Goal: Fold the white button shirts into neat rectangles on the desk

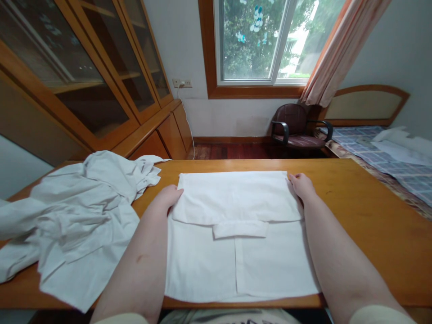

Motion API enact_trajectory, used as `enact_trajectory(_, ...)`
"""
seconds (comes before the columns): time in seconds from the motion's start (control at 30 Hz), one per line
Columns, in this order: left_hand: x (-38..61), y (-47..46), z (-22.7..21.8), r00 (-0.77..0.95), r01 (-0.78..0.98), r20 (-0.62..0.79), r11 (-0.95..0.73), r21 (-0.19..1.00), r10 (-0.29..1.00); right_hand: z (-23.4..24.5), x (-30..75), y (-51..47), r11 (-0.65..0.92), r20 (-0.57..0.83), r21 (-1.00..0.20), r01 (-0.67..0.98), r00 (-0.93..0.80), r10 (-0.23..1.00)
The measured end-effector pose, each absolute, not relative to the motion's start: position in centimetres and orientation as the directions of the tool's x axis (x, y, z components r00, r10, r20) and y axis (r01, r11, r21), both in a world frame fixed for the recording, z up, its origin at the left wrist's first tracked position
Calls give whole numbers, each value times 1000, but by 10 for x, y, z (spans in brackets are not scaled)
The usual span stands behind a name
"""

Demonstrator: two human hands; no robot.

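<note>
A white garment (236, 234) lies folded flat on the wooden table (364, 211), its upper part doubled over the lower. My left hand (168, 198) rests on the fold's left edge, fingers curled onto the cloth. At the far right corner of the fold, my right hand (302, 185) pinches the cloth with closed fingers. Both forearms run along the garment's sides.
A crumpled heap of white clothes (77, 211) covers the table's left part. A wooden glass-door cabinet (101, 76) stands at the left. Beyond the table are a dark armchair (297, 128), a window (256, 40) with a curtain, and a bed (388, 153) at the right.
</note>
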State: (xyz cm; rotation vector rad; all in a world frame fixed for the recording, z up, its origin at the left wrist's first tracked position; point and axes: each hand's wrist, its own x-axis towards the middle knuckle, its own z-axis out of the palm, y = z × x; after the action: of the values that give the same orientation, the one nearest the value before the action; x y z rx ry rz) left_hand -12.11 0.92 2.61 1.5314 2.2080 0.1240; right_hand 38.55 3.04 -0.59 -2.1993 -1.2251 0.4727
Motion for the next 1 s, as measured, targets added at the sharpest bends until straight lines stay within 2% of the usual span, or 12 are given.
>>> enact_trajectory(0.1, -140, 2, 27, -95, 751, -524, 406, 520, 847, -5, 393, 27, -398, -145, -750, 529, 455, 879)
enact_trajectory(0.17, -152, -4, 29, 5, 652, -623, 470, 595, 782, -5, 395, 23, -384, -186, -787, 483, 408, 894)
enact_trajectory(0.3, -162, -11, 30, 83, 615, -721, 534, 581, 688, -3, 398, 15, -320, -220, -855, 408, 274, 936)
enact_trajectory(0.5, -159, -12, 24, 118, 581, -698, 521, 625, 706, -3, 398, 15, -314, -198, -794, 520, 268, 943)
enact_trajectory(0.67, -163, -12, 23, 82, 656, -725, 510, 556, 684, 0, 394, 14, -341, -192, -779, 527, 317, 929)
enact_trajectory(0.8, -164, -10, 24, -40, 714, -722, 525, 463, 690, 2, 392, 13, -351, -199, -788, 505, 330, 923)
enact_trajectory(1.0, -157, -5, 29, -108, 877, -660, 384, 289, 743, 3, 392, 13, -330, -162, -744, 581, 323, 932)
